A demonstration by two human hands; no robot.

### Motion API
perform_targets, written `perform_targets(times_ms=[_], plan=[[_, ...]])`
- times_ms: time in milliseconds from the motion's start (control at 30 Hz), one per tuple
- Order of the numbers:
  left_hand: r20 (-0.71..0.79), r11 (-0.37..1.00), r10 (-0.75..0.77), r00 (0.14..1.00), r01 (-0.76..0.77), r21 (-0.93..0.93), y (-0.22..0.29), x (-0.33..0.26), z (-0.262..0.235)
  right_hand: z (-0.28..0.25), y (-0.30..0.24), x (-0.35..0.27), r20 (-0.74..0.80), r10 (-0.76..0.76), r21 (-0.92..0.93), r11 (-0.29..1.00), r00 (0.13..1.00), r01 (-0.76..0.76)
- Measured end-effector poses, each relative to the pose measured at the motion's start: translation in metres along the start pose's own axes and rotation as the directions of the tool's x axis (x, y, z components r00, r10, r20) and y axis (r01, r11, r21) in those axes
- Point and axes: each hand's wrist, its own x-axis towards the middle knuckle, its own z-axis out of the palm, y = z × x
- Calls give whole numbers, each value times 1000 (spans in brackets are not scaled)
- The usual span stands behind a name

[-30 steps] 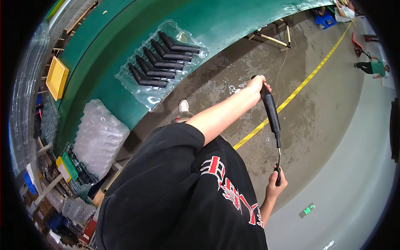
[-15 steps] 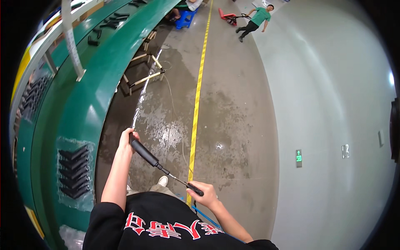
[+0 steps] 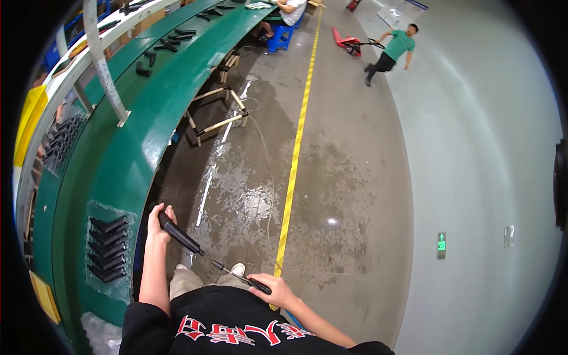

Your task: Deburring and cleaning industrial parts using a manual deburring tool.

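My left hand [image 3: 156,229] is closed around one end of a black tubular part [image 3: 184,239], which slants down toward the middle, just off the green bench's edge. My right hand [image 3: 277,292] grips the black handle of a thin tool with a metal shaft [image 3: 238,274] and a dark tapered tip. That tip is near the lower end of the tubular part, with a small gap between them. A blue hose [image 3: 294,319] shows beside my right wrist; where it joins is hidden.
On the green bench [image 3: 133,160] to the left lie several angled black parts [image 3: 108,248] on clear plastic. A pipe frame [image 3: 222,123] stands on the wet floor, by a yellow line [image 3: 296,154]. Far off, a person [image 3: 397,46] in green pulls a red pallet truck [image 3: 349,44]; another sits by the bench.
The tool's tip has come away from the end of the tubular part. My left hand has moved left and down with the part; my right hand has shifted slightly left and down.
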Motion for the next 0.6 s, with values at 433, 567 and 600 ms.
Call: perform_targets(times_ms=[433,567,600], plan=[[-114,910,320,940,-272,312,-2,-31,-38,38,-41,102,-77,-14,-41,999,997,11],[-18,864,277,961,-240,443,41,-19,-2,61,-73,137,-176,147,17,989,973,-146],[5,847,255,967,-226,481,61,-12,9,66,-81,145,-167,153,12,988,974,-154]])
